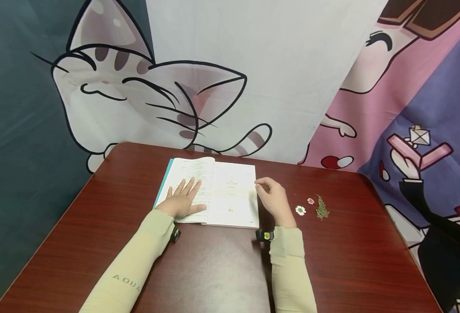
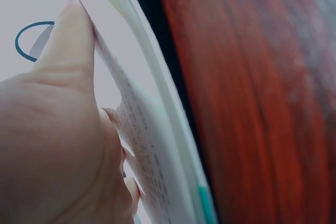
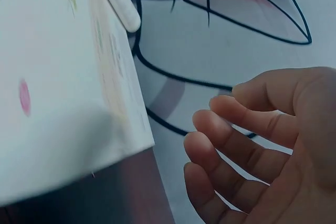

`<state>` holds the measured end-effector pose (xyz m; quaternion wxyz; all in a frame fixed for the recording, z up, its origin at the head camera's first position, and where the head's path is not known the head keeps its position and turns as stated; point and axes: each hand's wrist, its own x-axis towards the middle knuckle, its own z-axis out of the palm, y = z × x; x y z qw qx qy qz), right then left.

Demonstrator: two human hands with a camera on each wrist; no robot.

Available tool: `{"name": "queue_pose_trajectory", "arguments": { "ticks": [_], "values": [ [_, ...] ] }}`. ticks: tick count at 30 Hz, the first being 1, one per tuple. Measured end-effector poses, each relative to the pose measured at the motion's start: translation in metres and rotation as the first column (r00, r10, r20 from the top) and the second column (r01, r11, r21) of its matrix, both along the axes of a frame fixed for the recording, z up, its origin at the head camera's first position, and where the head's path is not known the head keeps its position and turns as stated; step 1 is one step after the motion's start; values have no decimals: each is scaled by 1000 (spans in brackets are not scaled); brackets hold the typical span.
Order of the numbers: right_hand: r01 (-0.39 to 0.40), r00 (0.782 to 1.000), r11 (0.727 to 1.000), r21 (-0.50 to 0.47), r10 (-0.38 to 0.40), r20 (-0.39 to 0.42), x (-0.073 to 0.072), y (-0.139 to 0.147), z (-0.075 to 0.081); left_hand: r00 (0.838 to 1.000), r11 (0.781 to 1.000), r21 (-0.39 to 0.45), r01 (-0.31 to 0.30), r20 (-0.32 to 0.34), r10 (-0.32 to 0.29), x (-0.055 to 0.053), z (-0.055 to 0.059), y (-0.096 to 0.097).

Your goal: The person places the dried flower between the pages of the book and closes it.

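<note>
An open book (image 1: 235, 202) lies on the table, its teal cover edge showing along the left. My left hand (image 1: 180, 204) rests flat on the printed left page with fingers spread. In the left wrist view, the thumb (image 2: 68, 40) lies along the page near the book's thick edge. At the right edge of the right page is my right hand (image 1: 273, 201), with thumb and index finger brought close together. The right wrist view shows this hand (image 3: 320, 145) loosely curved beside the page (image 3: 58, 77), a gap between fingertips and paper, nothing held.
To the right of my right hand lie a white daisy-like flower (image 1: 300, 210), a small pink flower (image 1: 310, 201) and a green leafy sprig (image 1: 321, 208). The reddish-brown table (image 1: 214, 269) ends at a cartoon-printed cloth (image 1: 284, 87) behind it.
</note>
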<state>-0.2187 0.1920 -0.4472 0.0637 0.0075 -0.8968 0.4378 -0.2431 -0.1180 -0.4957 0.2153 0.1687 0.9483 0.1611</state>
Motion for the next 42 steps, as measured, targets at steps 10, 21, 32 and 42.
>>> {"name": "queue_pose_trajectory", "arguments": {
  "ticks": [10, 21, 32, 42],
  "values": [
    [38, 999, 999, 10, -38, 20, 2, 31, 1, 1000, 999, 35, 2, -10, -2, 2, 0, -1],
    [172, 984, 979, 113, -177, 34, 5, 67, -8, 1000, 999, 50, 3, -13, -2, 4, 3, -1],
    [256, 949, 955, 150, -278, 148, 19, 93, -6, 1000, 998, 58, 7, 16, -8, 10, 20, 0],
    [291, 921, 931, 221, -335, 197, 29, 102, -5, 1000, 998, 61, 14, 6, -15, 10, 18, 0]
  ]
}}
